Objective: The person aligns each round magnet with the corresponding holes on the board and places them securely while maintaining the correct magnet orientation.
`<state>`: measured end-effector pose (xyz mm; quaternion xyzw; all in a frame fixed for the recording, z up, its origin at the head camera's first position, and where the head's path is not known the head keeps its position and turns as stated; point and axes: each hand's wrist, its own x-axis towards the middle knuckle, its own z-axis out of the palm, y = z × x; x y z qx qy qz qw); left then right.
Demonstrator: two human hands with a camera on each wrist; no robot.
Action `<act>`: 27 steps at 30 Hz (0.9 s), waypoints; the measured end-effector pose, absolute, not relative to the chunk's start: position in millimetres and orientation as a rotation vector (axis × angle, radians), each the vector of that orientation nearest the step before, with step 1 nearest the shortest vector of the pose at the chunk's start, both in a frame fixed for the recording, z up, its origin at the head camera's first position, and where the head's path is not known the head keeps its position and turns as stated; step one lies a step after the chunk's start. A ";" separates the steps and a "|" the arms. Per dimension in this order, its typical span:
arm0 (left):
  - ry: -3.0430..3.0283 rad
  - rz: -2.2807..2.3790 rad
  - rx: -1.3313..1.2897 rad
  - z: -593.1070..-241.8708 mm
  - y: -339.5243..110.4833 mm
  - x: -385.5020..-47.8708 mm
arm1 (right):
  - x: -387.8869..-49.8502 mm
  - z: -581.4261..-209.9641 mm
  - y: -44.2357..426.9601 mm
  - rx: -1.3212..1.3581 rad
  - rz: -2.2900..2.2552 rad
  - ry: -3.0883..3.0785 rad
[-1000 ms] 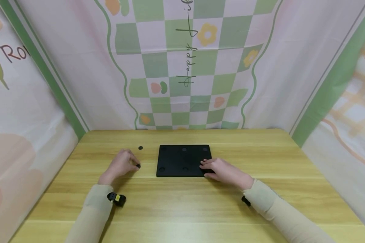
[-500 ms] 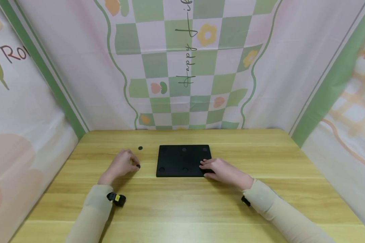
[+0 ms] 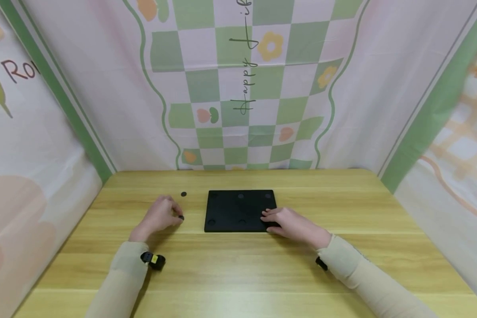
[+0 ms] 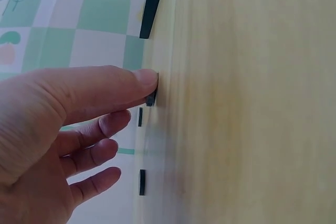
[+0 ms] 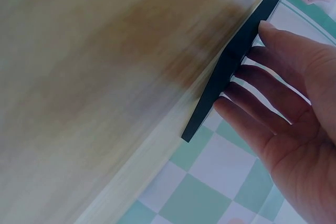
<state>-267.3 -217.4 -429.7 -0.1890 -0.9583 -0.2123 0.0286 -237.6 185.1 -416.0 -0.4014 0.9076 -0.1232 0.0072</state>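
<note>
In the head view my left hand is left of a flat black board, pinching a small black disc at the tabletop between thumb and index finger. The left wrist view shows the disc upright at the thumb tip, while the other fingers stay loosely apart. My right hand rests its fingertips on the right front part of the rectangular board. In the right wrist view those fingers are spread along the board, touching its top. Round marks show on the board; the right hand covers its near right corner.
Another black disc lies farther back, left of the board. The left wrist view has two more discs, one upper and one lower. A wooden table holds everything. Printed curtains enclose its back and sides.
</note>
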 end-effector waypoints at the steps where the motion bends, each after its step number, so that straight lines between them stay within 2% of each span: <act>1: -2.956 -0.657 -0.582 -429.5 -217.2 -267.2 | -237.6 -416.0 185.1 -1.257 -0.385 2.839; 27: -2.880 -0.826 -0.606 -424.9 -199.9 -263.8 | -237.6 -414.8 183.9 -1.249 -0.400 2.831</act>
